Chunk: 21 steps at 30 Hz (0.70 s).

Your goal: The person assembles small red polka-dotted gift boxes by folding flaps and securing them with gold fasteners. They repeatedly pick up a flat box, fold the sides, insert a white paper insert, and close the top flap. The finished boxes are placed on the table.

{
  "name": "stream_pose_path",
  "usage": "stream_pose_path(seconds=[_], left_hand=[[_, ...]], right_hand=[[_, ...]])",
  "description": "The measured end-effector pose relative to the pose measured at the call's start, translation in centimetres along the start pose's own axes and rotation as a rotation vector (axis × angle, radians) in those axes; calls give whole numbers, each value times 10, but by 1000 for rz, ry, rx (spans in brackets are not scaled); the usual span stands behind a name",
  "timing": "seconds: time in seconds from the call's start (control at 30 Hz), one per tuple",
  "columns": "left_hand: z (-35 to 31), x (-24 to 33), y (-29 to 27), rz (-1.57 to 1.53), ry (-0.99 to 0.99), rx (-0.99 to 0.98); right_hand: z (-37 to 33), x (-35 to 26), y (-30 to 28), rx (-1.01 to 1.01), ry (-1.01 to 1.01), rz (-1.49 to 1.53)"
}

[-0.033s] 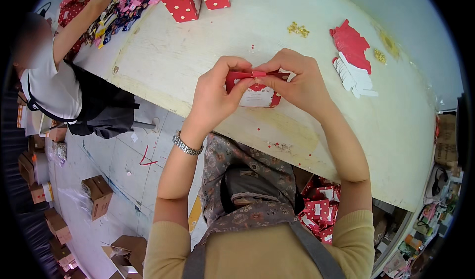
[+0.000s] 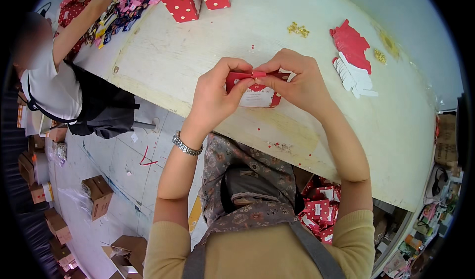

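A small red gift box (image 2: 274,100) with pale dots and a white printed label stands on the table in front of me. My left hand (image 2: 216,90) pinches the box's top edge from the left, thumb toward me. From the right, my right hand (image 2: 301,80) grips the same edge between thumb and fingers. Between my fingertips a short red strip (image 2: 259,74) sits across the top fold, with a tiny gold spot by it. My fingers partly cover the box.
Gold fasteners (image 2: 298,29), red card pieces (image 2: 352,44) and white ones (image 2: 354,78) lie on the table (image 2: 386,145). Red dotted boxes (image 2: 180,4) stand at the far side. Finished-looking red packages (image 2: 319,209) fill a space below the edge. A co-worker (image 2: 54,81) reaches toward wrapped sweets (image 2: 129,6).
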<state>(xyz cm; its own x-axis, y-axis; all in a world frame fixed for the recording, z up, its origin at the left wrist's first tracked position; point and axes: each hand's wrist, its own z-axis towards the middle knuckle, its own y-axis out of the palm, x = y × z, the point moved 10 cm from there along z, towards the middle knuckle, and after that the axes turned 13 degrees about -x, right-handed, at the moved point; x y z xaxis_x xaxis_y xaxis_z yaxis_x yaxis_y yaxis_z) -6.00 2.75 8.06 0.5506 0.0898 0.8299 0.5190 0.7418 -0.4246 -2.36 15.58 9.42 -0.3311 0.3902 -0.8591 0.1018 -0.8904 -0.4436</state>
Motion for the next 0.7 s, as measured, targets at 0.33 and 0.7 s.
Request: stream_pose_path(seconds=[0.33,0.7], left_hand=[[22,-5,-10,-260,84,-272],[74,6,-106,1205,249,287]], right_hand=[[-19,-9,-7,-287,177,-48],[-89,-19,9,-543,150,-495]])
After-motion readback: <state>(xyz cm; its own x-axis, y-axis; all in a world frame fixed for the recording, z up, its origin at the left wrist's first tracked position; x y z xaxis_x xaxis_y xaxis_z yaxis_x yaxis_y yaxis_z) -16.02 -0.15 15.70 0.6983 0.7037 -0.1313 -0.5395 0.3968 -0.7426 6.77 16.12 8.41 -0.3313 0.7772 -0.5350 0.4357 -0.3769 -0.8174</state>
